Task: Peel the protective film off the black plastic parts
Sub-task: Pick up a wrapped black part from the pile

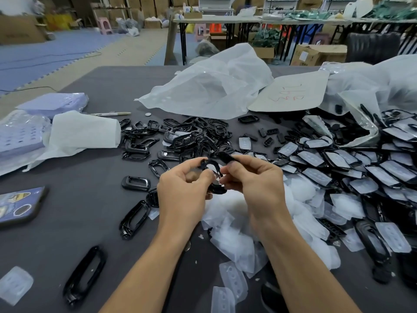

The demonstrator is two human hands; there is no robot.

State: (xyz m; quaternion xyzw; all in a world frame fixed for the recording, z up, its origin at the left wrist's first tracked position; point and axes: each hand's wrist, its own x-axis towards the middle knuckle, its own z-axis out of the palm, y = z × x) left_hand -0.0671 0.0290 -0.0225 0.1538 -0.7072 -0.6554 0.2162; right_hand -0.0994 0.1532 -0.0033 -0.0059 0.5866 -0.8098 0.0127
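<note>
Left hand (182, 188) and right hand (255, 179) are meeting above the middle of the bench (90, 154), and both are pinching one black part (217, 189) between curled fingers and thumbs. The part, a glossy oval frame, is hanging in the air between them, clear of the bench, with its lower end showing below the fingertips. The right hand is also curling round something dark at its top, and I cannot tell whether that belongs to the same part. A pale sliver is showing where the fingertips meet. It may be film lifting off, but it is too small for me to be sure.

Going by the piles, I would say the job is sitting somewhere around the middle. Bare frames (180, 136) are lying in a tangle just beyond the hands, with a few more scattered to the left, and none of them is carrying any film that I can see. Peeled films (237, 222) are heaping up white under the wrists and spreading right of them. Further right, a wide spill of filmed parts (338, 163) is waiting, each one wearing a pale sheet, and the spill is running back into a torn bag (361, 132). That spill is looking at least as large as the bare tangle. A phone (18, 206) is lying at the left edge, well apart from the work.
</note>
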